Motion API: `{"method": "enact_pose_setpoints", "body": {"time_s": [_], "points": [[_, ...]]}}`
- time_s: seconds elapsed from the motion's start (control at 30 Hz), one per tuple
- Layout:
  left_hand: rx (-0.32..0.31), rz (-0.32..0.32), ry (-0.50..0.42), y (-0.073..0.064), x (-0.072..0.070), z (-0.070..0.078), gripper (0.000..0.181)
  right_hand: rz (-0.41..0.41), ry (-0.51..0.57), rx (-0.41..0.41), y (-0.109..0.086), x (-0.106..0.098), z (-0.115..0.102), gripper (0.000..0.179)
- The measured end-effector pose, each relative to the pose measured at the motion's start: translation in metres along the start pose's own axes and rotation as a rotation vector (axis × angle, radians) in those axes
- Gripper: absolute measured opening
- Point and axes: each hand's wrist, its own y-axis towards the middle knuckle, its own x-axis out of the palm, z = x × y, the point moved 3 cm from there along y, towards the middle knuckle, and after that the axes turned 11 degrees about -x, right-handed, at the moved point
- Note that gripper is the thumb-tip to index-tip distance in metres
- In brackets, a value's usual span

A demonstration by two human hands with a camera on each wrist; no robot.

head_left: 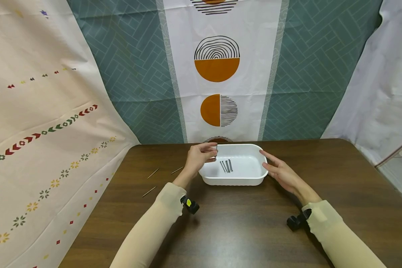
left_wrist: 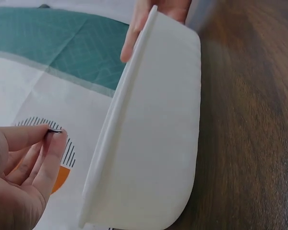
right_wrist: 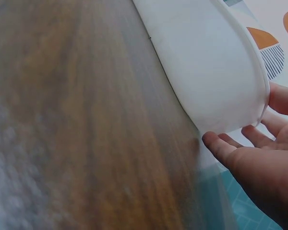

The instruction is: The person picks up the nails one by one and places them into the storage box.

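Observation:
A white rectangular tray (head_left: pixel 234 181) stands near the table's far edge. Above its left end, my left hand (head_left: pixel 199 154) pinches a thin metal nail (left_wrist: pixel 54 131) between fingertips and thumb; in the head view the nail stands roughly upright. Several grey metal nails (head_left: pixel 230 165) lie side by side on the tray floor. At the opposite end, my right hand (head_left: pixel 283 175) holds the tray by its rim and outer wall, with fingers spread around the corner. The right wrist view shows those fingertips (right_wrist: pixel 213 139) against the tray's outside.
On the brown wooden table (head_left: pixel 241 230), thin metal rods (head_left: pixel 153 173) lie left of the tray, one partly hidden near my left wrist. A patterned curtain (head_left: pixel 137 74) hangs behind the table, and a pale embroidered cloth (head_left: pixel 53 156) covers the left side.

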Motion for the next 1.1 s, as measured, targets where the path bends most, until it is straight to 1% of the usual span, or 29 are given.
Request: {"method": "enact_pose_setpoints", "body": {"time_s": [0.13, 0.27, 0.53, 0.73, 0.8, 0.93, 1.03, 1.1], "points": [[-0.027, -0.01, -0.029, 0.005, 0.002, -0.003, 0.034, 0.001, 0.003, -0.007, 0.0, -0.001, 0.0, 0.07], [-0.035, -0.019, -0.015, 0.01, 0.003, -0.007, 0.036, 0.002, 0.001, -0.007, 0.001, -0.001, 0.0, 0.069], [-0.038, 0.0, 0.073, 0.024, 0.009, -0.017, 0.037, 0.001, 0.012, -0.008, 0.0, 0.0, 0.001, 0.07], [-0.056, 0.009, 0.105, 0.029, 0.013, -0.015, 0.039, 0.003, 0.019, -0.017, 0.0, 0.0, 0.002, 0.07], [-0.072, 0.012, 0.13, 0.029, 0.013, -0.014, 0.039, -0.001, 0.016, -0.02, 0.0, -0.001, 0.002, 0.07], [-0.106, 0.018, 0.219, 0.03, 0.014, -0.016, 0.035, -0.008, 0.009, -0.02, 0.0, -0.002, 0.002, 0.07], [-0.118, 0.024, 0.306, 0.032, 0.017, -0.019, 0.033, -0.01, 0.009, -0.019, 0.0, -0.001, 0.002, 0.069], [-0.108, 0.026, 0.388, 0.033, 0.019, -0.021, 0.033, -0.007, 0.013, -0.02, 0.0, -0.001, 0.002, 0.069]]}}
